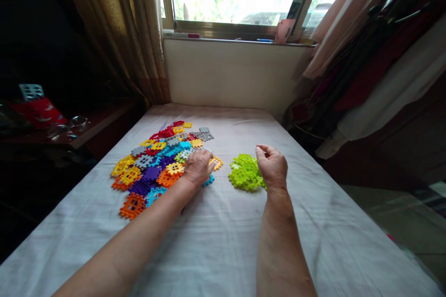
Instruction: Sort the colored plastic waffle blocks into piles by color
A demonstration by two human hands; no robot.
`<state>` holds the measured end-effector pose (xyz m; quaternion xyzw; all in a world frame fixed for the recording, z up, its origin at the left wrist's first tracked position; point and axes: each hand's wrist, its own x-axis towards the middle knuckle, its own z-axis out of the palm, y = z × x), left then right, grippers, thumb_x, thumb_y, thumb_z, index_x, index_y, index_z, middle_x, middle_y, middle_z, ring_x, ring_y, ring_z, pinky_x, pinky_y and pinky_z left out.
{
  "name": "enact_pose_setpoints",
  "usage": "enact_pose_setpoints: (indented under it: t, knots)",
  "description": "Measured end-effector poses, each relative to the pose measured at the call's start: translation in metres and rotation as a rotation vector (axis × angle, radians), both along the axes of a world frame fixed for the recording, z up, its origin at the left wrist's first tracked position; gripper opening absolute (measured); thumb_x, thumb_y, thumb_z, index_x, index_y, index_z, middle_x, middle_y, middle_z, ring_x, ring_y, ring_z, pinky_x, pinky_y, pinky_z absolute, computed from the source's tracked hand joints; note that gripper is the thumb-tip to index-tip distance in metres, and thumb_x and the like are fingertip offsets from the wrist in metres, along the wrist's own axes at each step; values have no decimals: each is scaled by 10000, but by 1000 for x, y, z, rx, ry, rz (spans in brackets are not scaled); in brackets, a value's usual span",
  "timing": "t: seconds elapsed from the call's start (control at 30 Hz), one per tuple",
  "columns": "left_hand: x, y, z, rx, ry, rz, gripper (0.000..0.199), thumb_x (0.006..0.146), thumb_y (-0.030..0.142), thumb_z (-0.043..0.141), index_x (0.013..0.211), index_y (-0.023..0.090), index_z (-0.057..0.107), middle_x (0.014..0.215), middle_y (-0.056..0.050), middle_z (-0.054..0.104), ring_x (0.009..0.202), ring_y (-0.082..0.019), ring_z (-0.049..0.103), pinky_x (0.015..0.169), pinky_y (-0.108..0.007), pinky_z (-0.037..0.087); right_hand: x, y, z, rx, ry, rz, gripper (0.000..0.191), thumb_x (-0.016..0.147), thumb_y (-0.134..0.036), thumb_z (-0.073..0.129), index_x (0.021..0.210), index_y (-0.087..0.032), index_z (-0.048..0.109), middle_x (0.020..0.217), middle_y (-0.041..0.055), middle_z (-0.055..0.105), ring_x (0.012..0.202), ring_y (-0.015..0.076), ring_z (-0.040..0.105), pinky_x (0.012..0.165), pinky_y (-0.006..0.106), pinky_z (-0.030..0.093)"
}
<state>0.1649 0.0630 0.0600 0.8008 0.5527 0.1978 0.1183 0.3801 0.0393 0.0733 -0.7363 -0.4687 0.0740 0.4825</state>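
Observation:
A heap of notched plastic tiles in mixed colours, with a purple tile (152, 173) near its middle, lies on the left part of the cloth. My left hand (198, 166) is over the heap's right side, fingers curled down among the tiles; what they hold, if anything, is hidden. Beside it lies a light orange tile (216, 163). A smaller pile of lime green tiles (245, 174) sits to the right. At that pile's right edge is my right hand (272, 165), closed with thumb and fingers together; nothing can be made out in it.
The tiles rest on a pale sheet (223, 241) reaching the wall under the window. A dark side table at left bears a red container (38, 111) and glasses (71, 124). Clothes (379, 88) hang at right. A pink cup (284, 30) stands on the sill.

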Motion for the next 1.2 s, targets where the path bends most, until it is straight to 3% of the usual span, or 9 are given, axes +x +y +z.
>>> enact_pose_setpoints:
  t: [0.03,0.1,0.17,0.6,0.73,0.9,1.0,1.07,1.2]
  knots:
    - [-17,5,4,11,72,93,241,862,254,594,1049,118,662,1190,-223,648,1198,-369,561,1034,-539,404,-2,0,1,-7,4,5,453,746,-462,508,936,-156,781,759,82,703,656,199,598,731,327,490]
    - [-46,14,11,-31,453,284,363,887,399,565,1134,145,644,1234,-194,639,1202,-347,554,1012,-486,419,-7,0,2,-17,6,13,441,743,-453,511,930,-159,781,765,83,705,664,201,603,743,329,492]
    - [-64,20,15,-86,551,339,420,839,454,613,1120,147,666,1218,-190,654,1184,-353,568,1000,-474,424,-11,1,2,-17,3,22,435,744,-457,513,925,-164,780,776,84,710,669,201,606,753,331,493]
    - [-80,39,17,-273,520,421,530,682,546,664,1081,204,733,1270,-167,665,1174,-358,603,909,-404,498,-15,-4,11,-59,19,29,427,751,-440,520,947,-162,778,826,89,724,693,201,624,750,325,486]
    - [-92,39,29,-291,489,401,512,642,522,691,1056,222,717,1273,-155,672,1160,-357,614,902,-408,499,-14,-2,8,-44,13,56,434,763,-441,517,962,-157,778,811,89,724,691,202,620,742,324,489]
    - [-106,41,53,-299,472,382,426,565,442,747,928,224,708,1061,-124,745,1004,-361,670,830,-413,509,-8,0,4,-17,-8,63,457,768,-460,504,965,-154,780,818,96,729,693,201,607,720,320,486]
    - [-98,31,60,-264,472,344,425,591,462,749,940,223,706,1055,-117,745,1034,-367,657,855,-421,497,-6,-1,5,-16,-5,54,465,766,-458,504,971,-146,780,817,98,728,700,201,608,722,321,483]
    - [-81,19,56,-220,404,217,456,663,522,713,1028,247,696,1096,-86,739,1051,-318,654,880,-385,491,-6,-3,7,-20,-3,41,464,766,-457,503,970,-145,780,819,99,727,712,205,612,733,326,485]
    - [-23,-8,24,-114,118,-54,503,786,510,670,1210,242,635,1205,-74,705,1102,-243,645,949,-332,478,-9,-5,10,-43,-6,28,443,772,-439,510,971,-146,777,856,101,731,724,202,623,758,329,490]
